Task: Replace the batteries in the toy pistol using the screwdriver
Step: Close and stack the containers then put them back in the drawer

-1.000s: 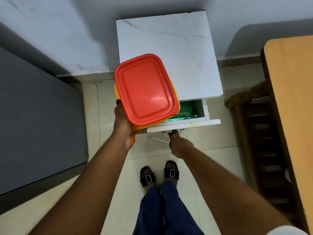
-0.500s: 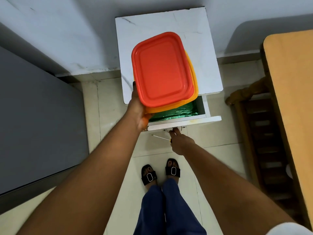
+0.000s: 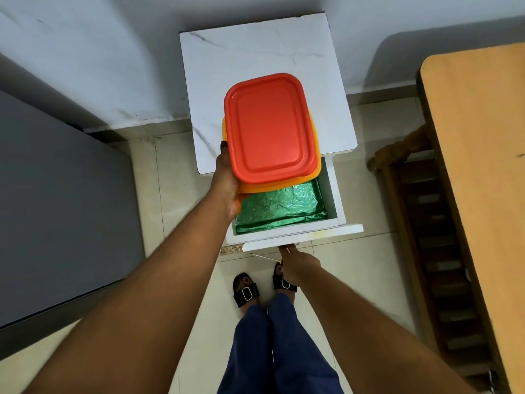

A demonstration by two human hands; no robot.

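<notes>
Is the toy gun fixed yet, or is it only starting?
Only starting. The drawer is open. The left hand holds a lidded box; the right hand holds the screwdriver at the drawer front. No toy pistol or batteries are visible, so the swap remains.

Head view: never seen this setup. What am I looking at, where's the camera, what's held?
No machine here: a person does the job with two bare hands. The single camera sits on the person's head and looks forward and down, so you see both forearms, legs and sandalled feet on a tiled floor.

The left hand grips the edge of an orange box with a red lid, holding it above a small white cabinet. The cabinet's drawer is pulled open and lined with green foil.

The right hand is at the drawer's front and holds a thin screwdriver, its shaft pointing left. A wooden table stands at the right. No toy pistol or batteries are visible.
</notes>
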